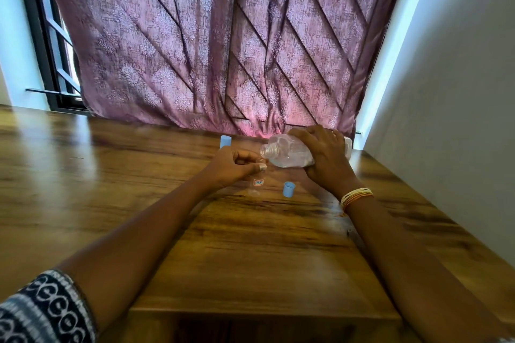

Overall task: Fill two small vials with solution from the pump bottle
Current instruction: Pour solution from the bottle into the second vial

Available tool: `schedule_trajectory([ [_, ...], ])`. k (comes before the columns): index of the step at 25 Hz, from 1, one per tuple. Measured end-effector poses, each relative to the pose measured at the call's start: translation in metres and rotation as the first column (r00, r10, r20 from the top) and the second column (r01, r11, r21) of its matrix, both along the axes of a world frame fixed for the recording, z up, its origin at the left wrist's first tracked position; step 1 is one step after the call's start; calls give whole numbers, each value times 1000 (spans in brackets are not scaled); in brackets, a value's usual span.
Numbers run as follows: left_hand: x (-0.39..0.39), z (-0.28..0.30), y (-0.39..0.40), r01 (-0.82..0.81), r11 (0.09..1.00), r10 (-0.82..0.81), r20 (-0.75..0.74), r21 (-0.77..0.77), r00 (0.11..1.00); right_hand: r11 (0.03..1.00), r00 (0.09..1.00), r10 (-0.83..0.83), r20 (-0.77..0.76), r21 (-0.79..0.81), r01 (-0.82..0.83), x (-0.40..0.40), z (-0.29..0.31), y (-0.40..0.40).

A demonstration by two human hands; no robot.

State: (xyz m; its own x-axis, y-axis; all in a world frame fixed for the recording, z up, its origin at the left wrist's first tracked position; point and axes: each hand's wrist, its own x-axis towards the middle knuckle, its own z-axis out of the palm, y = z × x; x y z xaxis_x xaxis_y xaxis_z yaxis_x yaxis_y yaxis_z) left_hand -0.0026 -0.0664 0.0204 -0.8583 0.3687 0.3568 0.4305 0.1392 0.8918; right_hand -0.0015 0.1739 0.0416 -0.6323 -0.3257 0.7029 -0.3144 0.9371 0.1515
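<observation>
My right hand (323, 156) grips a clear bottle (284, 152) with its pump off. The bottle is tipped on its side, its open threaded neck pointing left. Clear liquid lies in its lower part. My left hand (234, 167) pinches the top of a small clear vial (257, 184) with a red-and-white label. The vial stands upright on the wooden table (250, 245), just below and left of the bottle's neck. One blue cap (288, 189) lies on the table right of the vial. A second blue cap (225, 141) stands behind my left hand. A second vial is not visible.
A purple patterned curtain (223, 42) hangs at the table's far edge. A white wall (451, 97) runs close along the right side. A dark window frame (47, 50) is at the far left. The table's near edge drops off below my forearms.
</observation>
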Motion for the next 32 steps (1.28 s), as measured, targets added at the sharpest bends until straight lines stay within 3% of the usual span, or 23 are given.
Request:
schedule_trajectory([
  [15,5,4,-2,-13,1000,13,3,-27,1000,997,993,-55,-103,55,61,4,3,-4],
  [32,1,1,-6,-3,999,2,-16,-41,1000,993,991,-82,-106,78,90,9,6,-8],
])
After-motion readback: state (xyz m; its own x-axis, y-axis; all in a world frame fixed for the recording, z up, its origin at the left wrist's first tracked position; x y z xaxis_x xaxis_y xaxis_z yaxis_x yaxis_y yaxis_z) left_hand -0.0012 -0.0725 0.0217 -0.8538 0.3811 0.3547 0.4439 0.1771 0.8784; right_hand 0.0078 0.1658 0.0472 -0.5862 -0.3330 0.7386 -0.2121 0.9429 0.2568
